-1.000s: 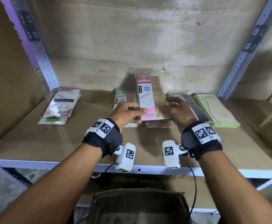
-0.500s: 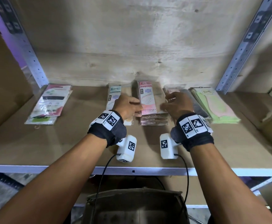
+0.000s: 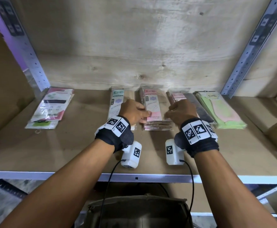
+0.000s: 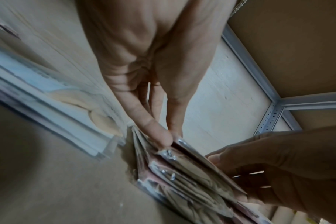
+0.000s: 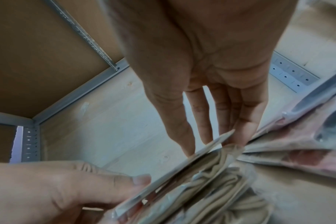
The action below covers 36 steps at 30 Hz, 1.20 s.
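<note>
One flat pink plastic-wrapped stocking packet (image 3: 151,104), topmost on its stack (image 3: 157,126); left hand (image 3: 133,112) and right hand (image 3: 182,111) pinch opposite edges, probably to square it.

Shop stockroom, by the look of it. Bare racking: slotted metal uprights (image 3: 243,63), board shelf (image 3: 68,153) with a metal front edge, rough board back (image 3: 134,46). Along the shelf, sealed retail packs sorted in piles: pink packets (image 3: 152,111), teal packets (image 3: 116,102), green packets (image 3: 221,112), mixed pile (image 3: 50,107) at the left. "ENE" brand printed on several. Open box (image 3: 134,209) under the shelf.
</note>
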Available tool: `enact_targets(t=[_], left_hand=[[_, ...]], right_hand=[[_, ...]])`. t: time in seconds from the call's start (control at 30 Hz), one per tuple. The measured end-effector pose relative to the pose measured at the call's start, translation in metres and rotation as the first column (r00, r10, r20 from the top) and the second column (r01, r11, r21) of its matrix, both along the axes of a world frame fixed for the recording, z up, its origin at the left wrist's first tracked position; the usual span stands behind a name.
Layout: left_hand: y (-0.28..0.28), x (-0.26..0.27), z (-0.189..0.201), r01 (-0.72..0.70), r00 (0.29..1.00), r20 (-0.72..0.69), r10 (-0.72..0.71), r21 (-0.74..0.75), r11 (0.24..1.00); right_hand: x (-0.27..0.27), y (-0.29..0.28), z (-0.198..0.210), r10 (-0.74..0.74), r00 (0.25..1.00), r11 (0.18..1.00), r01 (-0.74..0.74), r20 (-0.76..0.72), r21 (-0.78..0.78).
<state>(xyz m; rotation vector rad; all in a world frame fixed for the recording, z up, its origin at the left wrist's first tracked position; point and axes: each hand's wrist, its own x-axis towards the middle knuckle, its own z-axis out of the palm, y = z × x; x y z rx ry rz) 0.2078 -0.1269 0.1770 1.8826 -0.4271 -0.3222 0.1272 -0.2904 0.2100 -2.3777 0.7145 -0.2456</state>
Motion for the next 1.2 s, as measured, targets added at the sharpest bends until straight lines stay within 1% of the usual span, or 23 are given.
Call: enact_targets(t=[0.1, 0.13, 0.2, 0.27, 0.3, 0.33, 0.4, 0.53, 0.6, 0.63, 0.7, 0.77, 0.87, 0.97, 1.07, 1.13, 1.2], left_hand=[[0.006, 0.001, 0.004, -0.028, 0.999, 0.021, 0.028, 0.002, 1.000], [0.010, 0.003, 0.006, -0.051, 0.998, 0.033, 0.051, -0.007, 0.999], [0.022, 0.006, 0.010, -0.116, 0.992, 0.051, 0.118, -0.050, 0.992], [0.040, 0.009, 0.015, -0.167, 0.983, 0.060, 0.173, -0.094, 0.981], [0.051, 0.010, 0.017, -0.186, 0.979, 0.063, 0.193, -0.102, 0.977], [0.063, 0.010, 0.019, -0.206, 0.975, 0.061, 0.213, -0.107, 0.973], [0.090, 0.013, 0.021, -0.245, 0.966, 0.059, 0.251, -0.090, 0.965], [0.153, 0.026, 0.024, -0.323, 0.944, 0.073, 0.323, -0.014, 0.946], [0.184, 0.034, 0.023, -0.393, 0.918, 0.075, 0.390, 0.024, 0.919], [0.200, 0.039, 0.021, -0.439, 0.896, 0.099, 0.433, 0.055, 0.897], [0.228, 0.047, 0.018, -0.522, 0.849, 0.168, 0.501, 0.125, 0.843], [0.253, 0.052, 0.017, -0.551, 0.833, 0.194, 0.519, 0.189, 0.813], [0.281, 0.059, 0.017, -0.551, 0.833, 0.211, 0.511, 0.252, 0.795], [0.296, 0.065, 0.015, -0.509, 0.861, 0.167, 0.481, 0.299, 0.807], [0.303, 0.071, 0.010, -0.451, 0.893, 0.164, 0.420, 0.298, 0.842], [0.306, 0.076, 0.005, -0.454, 0.891, 0.153, 0.428, 0.288, 0.843], [0.307, 0.080, 0.002, -0.477, 0.879, 0.127, 0.461, 0.294, 0.828]], right_hand=[[-0.004, 0.000, 0.004, 0.010, 0.999, 1.000, -0.010, 0.033, -0.005], [-0.005, 0.000, 0.006, 0.011, 0.998, 0.999, -0.009, 0.059, -0.033], [-0.008, 0.002, 0.010, 0.030, 0.990, 0.994, -0.015, 0.137, -0.109], [-0.009, 0.006, 0.012, 0.080, 0.970, 0.992, -0.056, 0.230, -0.110], [-0.010, 0.010, 0.013, 0.117, 0.958, 0.992, -0.102, 0.262, -0.072], [-0.010, 0.017, 0.014, 0.155, 0.946, 0.987, -0.162, 0.284, 0.001], [-0.009, 0.033, 0.014, 0.223, 0.924, 0.940, -0.288, 0.310, 0.182], [0.001, 0.076, 0.014, 0.341, 0.882, 0.836, -0.442, 0.324, 0.325], [0.011, 0.101, 0.013, 0.362, 0.875, 0.767, -0.475, 0.322, 0.431], [0.018, 0.115, 0.012, 0.369, 0.874, 0.740, -0.482, 0.316, 0.469], [0.031, 0.144, 0.010, 0.403, 0.864, 0.705, -0.503, 0.301, 0.500], [0.047, 0.173, 0.006, 0.450, 0.848, 0.678, -0.529, 0.281, 0.510], [0.074, 0.211, -0.001, 0.477, 0.845, 0.660, -0.526, 0.243, 0.536], [0.101, 0.243, -0.007, 0.479, 0.858, 0.657, -0.490, 0.185, 0.573], [0.123, 0.267, -0.012, 0.467, 0.870, 0.643, -0.458, 0.160, 0.614], [0.133, 0.277, -0.015, 0.478, 0.868, 0.653, -0.453, 0.133, 0.607], [0.137, 0.284, -0.018, 0.476, 0.870, 0.618, -0.432, 0.125, 0.656]])
